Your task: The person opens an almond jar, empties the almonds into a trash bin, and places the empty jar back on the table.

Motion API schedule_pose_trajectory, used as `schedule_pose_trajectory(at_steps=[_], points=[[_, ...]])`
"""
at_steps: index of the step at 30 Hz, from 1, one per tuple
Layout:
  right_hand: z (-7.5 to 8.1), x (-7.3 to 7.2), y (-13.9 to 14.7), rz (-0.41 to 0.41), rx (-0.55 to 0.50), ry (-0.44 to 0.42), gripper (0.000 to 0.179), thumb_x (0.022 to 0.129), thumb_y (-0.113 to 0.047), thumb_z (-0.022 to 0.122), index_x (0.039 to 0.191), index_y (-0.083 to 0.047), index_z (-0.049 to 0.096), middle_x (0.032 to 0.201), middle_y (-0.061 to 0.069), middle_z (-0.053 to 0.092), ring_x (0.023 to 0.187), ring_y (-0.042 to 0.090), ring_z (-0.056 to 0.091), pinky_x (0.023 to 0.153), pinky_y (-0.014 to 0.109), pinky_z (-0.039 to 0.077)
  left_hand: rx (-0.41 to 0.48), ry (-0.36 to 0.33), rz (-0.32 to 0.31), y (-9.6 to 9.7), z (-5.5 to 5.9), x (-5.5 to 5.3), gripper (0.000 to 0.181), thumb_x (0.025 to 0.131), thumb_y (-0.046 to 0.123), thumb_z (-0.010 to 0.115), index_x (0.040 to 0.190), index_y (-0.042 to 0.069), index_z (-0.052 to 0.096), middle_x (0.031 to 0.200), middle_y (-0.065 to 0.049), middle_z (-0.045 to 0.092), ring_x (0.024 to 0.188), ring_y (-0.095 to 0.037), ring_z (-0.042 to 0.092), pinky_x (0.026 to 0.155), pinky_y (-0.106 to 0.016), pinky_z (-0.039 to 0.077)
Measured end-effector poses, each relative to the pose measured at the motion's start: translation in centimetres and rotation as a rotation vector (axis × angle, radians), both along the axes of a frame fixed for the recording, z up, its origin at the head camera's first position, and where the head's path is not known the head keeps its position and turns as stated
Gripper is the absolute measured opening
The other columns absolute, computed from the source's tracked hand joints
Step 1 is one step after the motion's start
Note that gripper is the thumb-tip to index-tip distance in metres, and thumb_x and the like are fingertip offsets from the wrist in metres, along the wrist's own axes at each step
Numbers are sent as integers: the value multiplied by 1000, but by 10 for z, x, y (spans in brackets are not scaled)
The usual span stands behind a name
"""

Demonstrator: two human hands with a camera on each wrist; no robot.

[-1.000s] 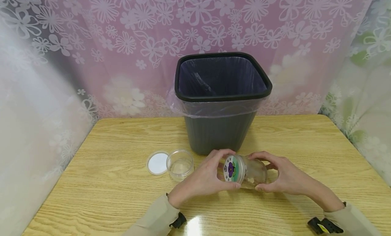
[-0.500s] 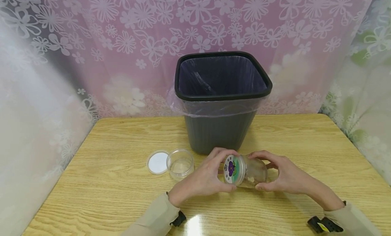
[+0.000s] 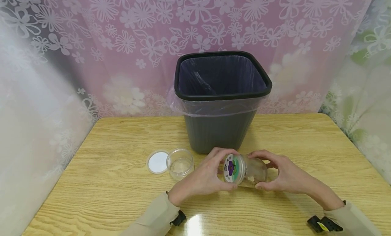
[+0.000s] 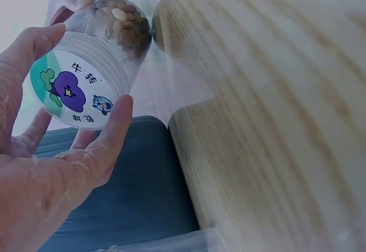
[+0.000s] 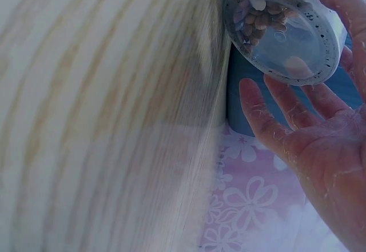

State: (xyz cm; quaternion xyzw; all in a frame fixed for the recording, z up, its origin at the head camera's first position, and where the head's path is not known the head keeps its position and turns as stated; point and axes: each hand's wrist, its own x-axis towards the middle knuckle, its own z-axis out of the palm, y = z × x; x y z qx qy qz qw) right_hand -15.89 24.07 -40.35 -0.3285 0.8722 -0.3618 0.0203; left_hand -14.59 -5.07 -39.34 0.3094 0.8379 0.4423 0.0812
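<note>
A clear plastic jar lies tilted on its side, in front of the bin. Its lid, printed with a purple cartoon figure and green patches, faces left. My left hand grips that lid, fingers over the top and thumb below. My right hand holds the jar's body near its base. Small brown pieces, like beans or pebbles, show inside the jar in the left wrist view. From the right wrist, the round clear bottom of the jar is visible.
A dark grey bin with a translucent liner stands at the back of the wooden table. Left of my left hand are an open clear container and a white disc-like lid, side by side. A flowered curtain hangs behind.
The printed picture on the lid has turned slightly, and my left thumb has shifted a little to the left. My right hand and the jar's body stay nearly in place.
</note>
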Motion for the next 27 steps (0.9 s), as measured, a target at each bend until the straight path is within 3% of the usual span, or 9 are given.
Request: schedule_pose_trajectory(at_steps=[6, 16, 27], points=[[0, 0, 0, -2, 1, -6, 77, 75, -27, 93, 142, -29, 54, 137, -10, 61, 121, -4, 55, 84, 30, 59, -27, 10, 24, -1, 0, 0, 84, 78, 33, 89, 147, 39, 42, 143, 1, 46, 118, -12, 58, 86, -17, 55], [0, 0, -1, -10, 2, -7, 76, 75, -27, 93, 141, -28, 55, 136, -9, 61, 120, -4, 56, 83, 30, 59, -5, -103, 55, 0, 0, 1, 80, 80, 40, 87, 147, 42, 42, 138, 0, 48, 106, -8, 61, 81, -19, 58], [0, 1, -1, 23, -15, 25, 74, 77, -25, 92, 141, -25, 55, 136, -4, 62, 119, -4, 56, 82, 30, 60, -74, -54, 91, -1, 1, 2, 80, 81, 55, 81, 148, 40, 40, 128, 1, 55, 99, -10, 60, 74, -18, 52]])
